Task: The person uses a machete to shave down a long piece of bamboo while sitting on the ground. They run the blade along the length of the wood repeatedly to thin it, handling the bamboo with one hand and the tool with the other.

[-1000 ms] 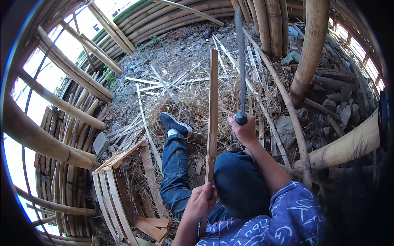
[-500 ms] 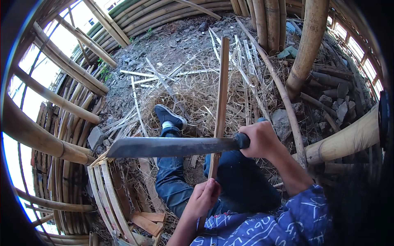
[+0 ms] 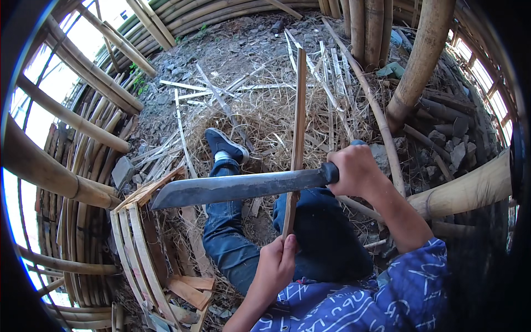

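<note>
My right hand [image 3: 358,169] is closed round the dark handle of a machete [image 3: 238,187], whose broad grey blade reaches leftward, nearly level, in front of my knees. Behind or against that blade stands a long bamboo strip [image 3: 299,116], crossing it near the handle end; whether the edge touches the strip I cannot tell. My left hand [image 3: 276,260] grips the strip's lower part close to my lap, thumb lying along it. The strip's upper end points away from me, and its bottom end is hidden by my hand and shirt.
A slatted wooden crate [image 3: 135,243] stands at the left, near the blade tip. Shavings [image 3: 265,127] and thin strips litter the ground around my shoe [image 3: 227,146]. Bamboo poles [image 3: 417,61] rise on the right, with stones [image 3: 459,149] beside them.
The machete's handle end and my right hand have risen slightly, tilting the blade, and its tip has shifted right. My left hand still holds the strip. The whole view has shifted a little.
</note>
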Motion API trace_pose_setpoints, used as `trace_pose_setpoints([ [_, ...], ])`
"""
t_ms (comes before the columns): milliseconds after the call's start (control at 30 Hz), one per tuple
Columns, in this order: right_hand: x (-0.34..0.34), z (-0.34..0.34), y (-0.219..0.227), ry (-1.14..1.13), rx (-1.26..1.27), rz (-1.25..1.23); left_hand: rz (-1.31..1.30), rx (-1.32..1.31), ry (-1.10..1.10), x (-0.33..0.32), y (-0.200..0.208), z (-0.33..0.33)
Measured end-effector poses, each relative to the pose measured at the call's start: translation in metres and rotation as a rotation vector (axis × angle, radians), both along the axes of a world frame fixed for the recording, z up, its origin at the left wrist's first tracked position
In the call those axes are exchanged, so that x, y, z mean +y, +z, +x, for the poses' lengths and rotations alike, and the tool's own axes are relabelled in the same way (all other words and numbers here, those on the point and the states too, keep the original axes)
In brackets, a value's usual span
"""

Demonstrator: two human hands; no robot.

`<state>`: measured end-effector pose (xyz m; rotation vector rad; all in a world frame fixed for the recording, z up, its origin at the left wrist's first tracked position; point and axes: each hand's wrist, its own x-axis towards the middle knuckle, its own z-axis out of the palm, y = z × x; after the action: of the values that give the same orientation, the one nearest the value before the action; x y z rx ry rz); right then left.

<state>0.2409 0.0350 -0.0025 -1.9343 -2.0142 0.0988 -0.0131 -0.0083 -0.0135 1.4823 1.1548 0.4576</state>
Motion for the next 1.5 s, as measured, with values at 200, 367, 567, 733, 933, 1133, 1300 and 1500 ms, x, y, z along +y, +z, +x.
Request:
trace_pose_setpoints([
  [200, -0.001, -0.001, 0.006, -0.031, -0.049, -0.008, 0.042, 0.035, 0.008, -0.003, 0.004, 0.001],
  [367, 0.005, 0.011, 0.0, -0.07, -0.09, -0.004, 0.037, 0.043, -0.005, -0.005, 0.004, -0.001],
  [567, 0.013, 0.014, -0.007, -0.034, -0.055, -0.003, 0.056, 0.046, 0.009, -0.004, 0.004, 0.0],
  [733, 0.013, 0.018, -0.004, -0.027, -0.056, 0.03, 0.077, 0.073, -0.017, -0.003, 0.01, 0.003],
  [933, 0.014, 0.021, 0.001, 0.0, -0.058, 0.036, 0.069, 0.058, -0.007, -0.004, 0.005, -0.001],
  [1133, 0.013, 0.028, -0.002, -0.004, -0.029, 0.115, 0.004, 0.005, -0.017, -0.004, 0.007, -0.002],
  [1300, 0.0, 0.011, 0.0, 0.013, -0.029, 0.059, -0.025, 0.033, 0.005, 0.0, 0.011, 0.0],
  [1500, 0.022, 0.041, -0.01, -0.037, -0.071, 0.14, -0.043, 0.018, 0.015, -0.002, 0.008, 0.001],
])
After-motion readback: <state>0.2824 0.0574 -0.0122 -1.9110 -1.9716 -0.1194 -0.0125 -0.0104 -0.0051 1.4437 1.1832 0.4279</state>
